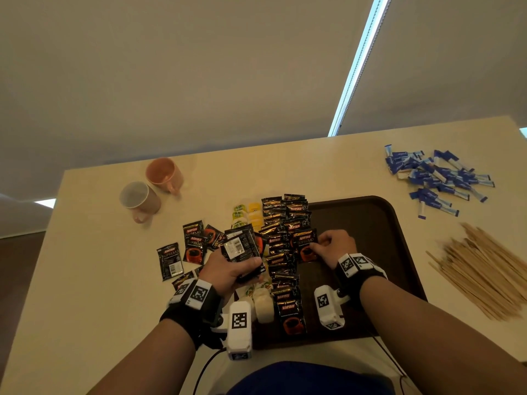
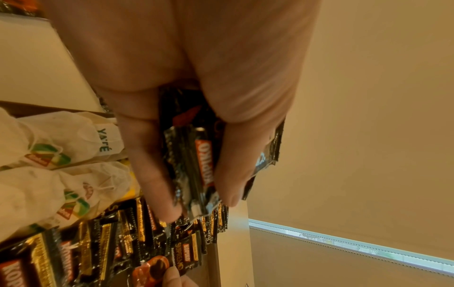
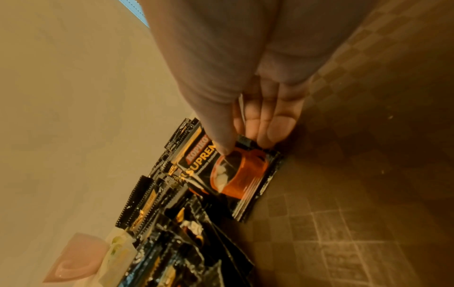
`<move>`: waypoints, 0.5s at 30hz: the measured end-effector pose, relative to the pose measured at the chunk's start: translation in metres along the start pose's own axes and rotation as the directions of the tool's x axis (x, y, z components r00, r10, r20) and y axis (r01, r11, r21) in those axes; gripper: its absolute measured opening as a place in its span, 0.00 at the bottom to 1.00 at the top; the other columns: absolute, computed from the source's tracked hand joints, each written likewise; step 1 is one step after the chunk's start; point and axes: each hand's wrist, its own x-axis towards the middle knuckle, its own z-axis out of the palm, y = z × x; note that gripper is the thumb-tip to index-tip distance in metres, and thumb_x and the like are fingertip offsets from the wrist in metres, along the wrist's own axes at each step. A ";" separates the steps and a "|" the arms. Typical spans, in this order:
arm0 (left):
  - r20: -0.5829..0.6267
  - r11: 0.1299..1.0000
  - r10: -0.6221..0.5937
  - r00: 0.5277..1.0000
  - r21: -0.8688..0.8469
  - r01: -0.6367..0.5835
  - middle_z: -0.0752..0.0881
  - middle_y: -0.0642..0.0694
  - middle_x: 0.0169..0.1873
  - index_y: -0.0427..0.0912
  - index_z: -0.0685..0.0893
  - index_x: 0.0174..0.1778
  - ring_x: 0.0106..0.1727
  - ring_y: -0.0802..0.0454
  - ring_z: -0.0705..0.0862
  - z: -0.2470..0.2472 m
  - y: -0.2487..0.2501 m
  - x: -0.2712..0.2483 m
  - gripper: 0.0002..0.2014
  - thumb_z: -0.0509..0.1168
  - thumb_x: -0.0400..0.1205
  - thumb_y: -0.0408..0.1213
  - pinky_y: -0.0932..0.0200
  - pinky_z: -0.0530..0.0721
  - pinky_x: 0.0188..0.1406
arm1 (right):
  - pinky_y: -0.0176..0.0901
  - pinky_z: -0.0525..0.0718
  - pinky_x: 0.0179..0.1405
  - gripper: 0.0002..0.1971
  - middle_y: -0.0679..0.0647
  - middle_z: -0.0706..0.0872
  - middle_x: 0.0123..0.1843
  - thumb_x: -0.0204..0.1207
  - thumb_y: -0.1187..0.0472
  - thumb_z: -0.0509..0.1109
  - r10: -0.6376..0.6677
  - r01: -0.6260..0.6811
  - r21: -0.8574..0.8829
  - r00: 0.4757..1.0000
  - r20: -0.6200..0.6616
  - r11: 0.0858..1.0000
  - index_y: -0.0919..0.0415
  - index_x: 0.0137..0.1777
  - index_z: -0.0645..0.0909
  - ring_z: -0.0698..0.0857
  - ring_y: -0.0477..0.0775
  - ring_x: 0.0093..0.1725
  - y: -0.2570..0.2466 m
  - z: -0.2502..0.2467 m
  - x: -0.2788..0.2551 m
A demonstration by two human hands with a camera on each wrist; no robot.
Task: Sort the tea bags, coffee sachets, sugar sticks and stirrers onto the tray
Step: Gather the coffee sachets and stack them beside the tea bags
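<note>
My left hand (image 1: 231, 270) grips a stack of black coffee sachets (image 1: 242, 246) above the tray's left edge; the left wrist view shows the fingers (image 2: 152, 170) curled round that stack (image 2: 194, 169). My right hand (image 1: 332, 248) pinches one coffee sachet (image 1: 306, 246) at the right side of a long overlapping row of sachets (image 1: 285, 252) on the dark brown tray (image 1: 370, 223). In the right wrist view thumb and fingers (image 3: 270, 130) hold this sachet (image 3: 236, 170) by its edge. White tea bags (image 1: 261, 300) lie along the tray's left side. Loose sachets (image 1: 182, 252) lie on the table to the left.
Blue sugar sticks (image 1: 439, 178) are heaped at the table's far right, with a pile of wooden stirrers (image 1: 482, 269) nearer me on the right. Two mugs, one orange (image 1: 164, 172) and one grey (image 1: 139, 198), stand at the far left. Yellow and green tea bags (image 1: 246, 213) lie behind the sachet row.
</note>
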 end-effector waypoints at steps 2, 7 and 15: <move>-0.002 1.000 -0.004 1.000 -0.006 0.004 0.91 0.38 0.50 0.42 0.88 0.57 0.53 0.39 0.90 0.000 0.000 0.001 0.18 0.72 0.76 0.19 0.42 0.91 0.48 | 0.38 0.84 0.55 0.11 0.49 0.88 0.46 0.75 0.54 0.78 -0.002 0.002 -0.005 1.000 -0.004 1.000 0.58 0.53 0.88 0.85 0.47 0.47 -0.001 0.000 0.000; -0.008 1.000 0.000 1.000 -0.005 0.000 0.92 0.40 0.46 0.41 0.87 0.57 0.48 0.43 0.92 0.003 0.000 0.000 0.17 0.72 0.76 0.19 0.46 0.92 0.44 | 0.37 0.84 0.54 0.14 0.48 0.88 0.47 0.73 0.53 0.79 0.007 -0.006 -0.010 1.000 0.017 1.000 0.57 0.55 0.88 0.85 0.46 0.48 0.001 0.004 -0.002; 0.015 1.000 0.007 1.000 -0.023 -0.007 0.92 0.42 0.43 0.40 0.87 0.56 0.44 0.45 0.92 0.008 0.001 -0.002 0.17 0.71 0.76 0.17 0.50 0.91 0.39 | 0.43 0.87 0.50 0.10 0.46 0.87 0.42 0.73 0.52 0.78 -0.089 0.106 0.075 0.975 -0.203 0.991 0.56 0.49 0.87 0.84 0.44 0.42 -0.002 -0.007 -0.011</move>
